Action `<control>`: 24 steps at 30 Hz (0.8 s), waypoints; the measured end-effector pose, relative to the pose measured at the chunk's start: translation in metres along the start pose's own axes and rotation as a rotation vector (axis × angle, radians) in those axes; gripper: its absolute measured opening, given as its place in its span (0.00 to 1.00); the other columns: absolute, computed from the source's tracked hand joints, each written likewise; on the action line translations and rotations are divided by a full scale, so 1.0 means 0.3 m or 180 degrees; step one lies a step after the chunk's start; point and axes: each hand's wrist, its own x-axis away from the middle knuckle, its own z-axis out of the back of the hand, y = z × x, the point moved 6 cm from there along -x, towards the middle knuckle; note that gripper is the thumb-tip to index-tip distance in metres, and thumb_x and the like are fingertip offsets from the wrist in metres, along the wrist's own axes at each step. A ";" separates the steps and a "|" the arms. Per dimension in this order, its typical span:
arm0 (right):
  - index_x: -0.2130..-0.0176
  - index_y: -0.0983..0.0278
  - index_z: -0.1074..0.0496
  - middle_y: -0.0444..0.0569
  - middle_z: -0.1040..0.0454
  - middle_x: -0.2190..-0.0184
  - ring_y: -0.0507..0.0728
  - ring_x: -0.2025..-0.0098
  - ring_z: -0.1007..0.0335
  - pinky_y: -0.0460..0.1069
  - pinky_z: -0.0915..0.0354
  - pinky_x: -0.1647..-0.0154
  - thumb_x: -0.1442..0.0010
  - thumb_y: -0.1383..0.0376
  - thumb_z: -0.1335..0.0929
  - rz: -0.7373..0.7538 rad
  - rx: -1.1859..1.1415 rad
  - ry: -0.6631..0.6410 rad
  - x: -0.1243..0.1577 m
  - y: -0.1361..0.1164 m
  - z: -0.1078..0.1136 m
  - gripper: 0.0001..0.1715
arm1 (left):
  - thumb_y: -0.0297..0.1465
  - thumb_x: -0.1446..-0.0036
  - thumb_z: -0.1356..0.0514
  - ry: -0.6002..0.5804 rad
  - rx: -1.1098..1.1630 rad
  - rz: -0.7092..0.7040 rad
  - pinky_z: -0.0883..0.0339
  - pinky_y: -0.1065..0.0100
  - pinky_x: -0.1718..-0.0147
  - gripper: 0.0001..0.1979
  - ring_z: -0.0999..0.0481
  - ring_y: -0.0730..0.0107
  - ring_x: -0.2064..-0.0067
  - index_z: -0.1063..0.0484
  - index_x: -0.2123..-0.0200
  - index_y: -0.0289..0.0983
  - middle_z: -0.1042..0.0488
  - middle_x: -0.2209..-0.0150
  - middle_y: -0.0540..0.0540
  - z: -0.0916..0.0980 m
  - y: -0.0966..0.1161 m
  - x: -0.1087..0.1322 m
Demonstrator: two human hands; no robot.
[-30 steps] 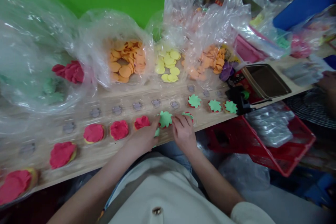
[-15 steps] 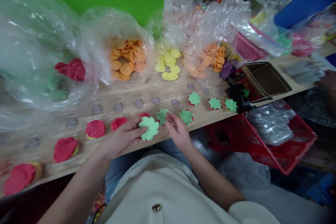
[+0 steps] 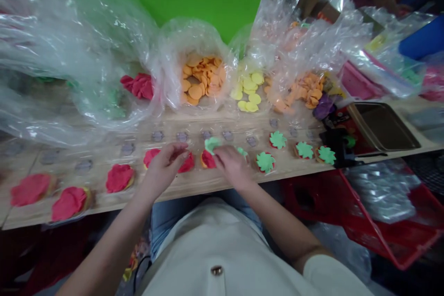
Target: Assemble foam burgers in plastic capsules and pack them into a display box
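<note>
My right hand pinches a mint-green flower-shaped foam piece by its edge, just above a stack topped with a red petal piece. Whether the two touch, I cannot tell. My left hand hovers between two more red-topped stacks, its fingers loosely curled and apart, with nothing visible in them. Leftward along the table runs a row of red flower pieces on yellowish bases. To the right sit several stacks capped with green flowers, one partly hidden behind my right hand.
Clear plastic bags along the back hold orange discs, yellow discs and red pieces. Small greyish pieces lie in a row behind the stacks. A metal tray lies at right, above a red crate. Another person's arm shows top right.
The view has shifted left. A green flower has passed from my left hand's side to my right hand, now over a red piece. My left hand has let go and moved away.
</note>
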 end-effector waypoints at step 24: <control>0.45 0.64 0.37 0.55 0.33 0.49 0.61 0.42 0.46 0.60 0.45 0.43 0.41 0.70 0.40 0.0151 0.1018 0.0171 0.170 0.019 -0.034 0.24 | 0.26 0.43 0.51 -0.0599 -0.3111 -0.1927 0.58 0.49 0.40 0.26 0.54 0.57 0.36 0.47 0.40 0.35 0.48 0.38 0.40 -0.183 -0.016 0.170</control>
